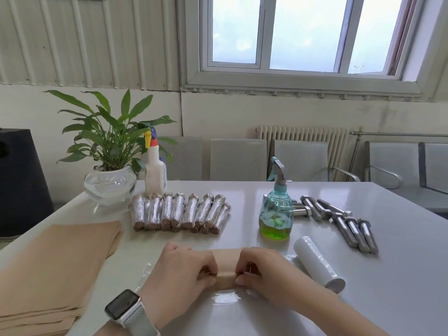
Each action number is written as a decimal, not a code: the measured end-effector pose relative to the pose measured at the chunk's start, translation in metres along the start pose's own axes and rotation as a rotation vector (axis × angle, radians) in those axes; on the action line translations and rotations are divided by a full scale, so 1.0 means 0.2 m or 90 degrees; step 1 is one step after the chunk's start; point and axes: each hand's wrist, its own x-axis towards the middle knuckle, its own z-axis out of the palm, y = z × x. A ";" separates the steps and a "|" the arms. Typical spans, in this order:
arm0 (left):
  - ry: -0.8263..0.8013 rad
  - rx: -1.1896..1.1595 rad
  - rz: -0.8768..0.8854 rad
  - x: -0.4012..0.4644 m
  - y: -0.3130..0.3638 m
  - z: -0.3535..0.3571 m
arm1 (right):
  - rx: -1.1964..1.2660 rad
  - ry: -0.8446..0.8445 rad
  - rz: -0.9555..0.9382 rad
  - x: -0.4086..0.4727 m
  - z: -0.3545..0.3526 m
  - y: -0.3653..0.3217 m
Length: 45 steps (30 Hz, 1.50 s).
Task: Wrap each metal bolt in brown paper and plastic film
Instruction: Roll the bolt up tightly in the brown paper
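On glossy film, both hands [224, 269] pinch a brown-paper roll [226, 278].

Daylit window [300, 35], radiator [303, 139], grey chairs [238, 158] behind white table [400, 275].

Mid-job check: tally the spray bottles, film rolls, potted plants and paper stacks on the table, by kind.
Spray bottles: 2
Film roll: 1
Potted plant: 1
Brown paper stack: 1
Total: 5
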 end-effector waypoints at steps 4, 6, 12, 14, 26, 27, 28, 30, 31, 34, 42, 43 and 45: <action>-0.031 -0.082 -0.054 0.00 -0.02 0.02 | -0.039 -0.097 0.004 0.03 -0.05 -0.01; -0.025 -0.082 -0.060 0.00 -0.01 0.02 | -0.076 -0.158 0.029 0.06 -0.08 -0.02; 0.009 -0.054 -0.076 -0.03 0.00 0.05 | -0.159 -0.295 0.082 0.14 -0.11 -0.04; 0.009 -0.065 -0.069 -0.03 0.00 0.05 | -0.181 -0.319 0.096 0.15 -0.12 -0.05; -0.033 -0.133 -0.077 -0.02 -0.03 0.02 | -0.210 -0.199 0.122 0.39 -0.18 -0.06; -0.033 -0.138 -0.079 -0.02 -0.03 0.02 | -0.207 -0.216 0.123 0.40 -0.16 -0.06; -0.032 -0.139 -0.078 -0.02 -0.03 0.02 | -0.207 -0.237 0.128 0.41 -0.13 -0.05; -0.029 -0.131 -0.075 -0.02 -0.03 0.03 | -0.193 -0.264 0.152 0.43 -0.10 -0.04; -0.028 -0.128 -0.074 -0.02 -0.03 0.03 | -0.176 -0.270 0.168 0.44 -0.10 -0.03; -0.026 -0.130 -0.074 -0.01 -0.03 0.03 | -0.203 -0.293 0.182 0.45 -0.10 -0.03; -0.009 -0.087 -0.076 -0.02 -0.01 0.03 | -0.102 -0.282 0.193 0.44 -0.15 -0.05; -0.003 -0.071 -0.066 -0.02 -0.01 0.03 | -0.084 -0.284 0.190 0.44 -0.17 -0.06; 0.003 -0.047 -0.049 -0.02 -0.01 0.03 | -0.096 -0.301 0.186 0.41 -0.21 -0.08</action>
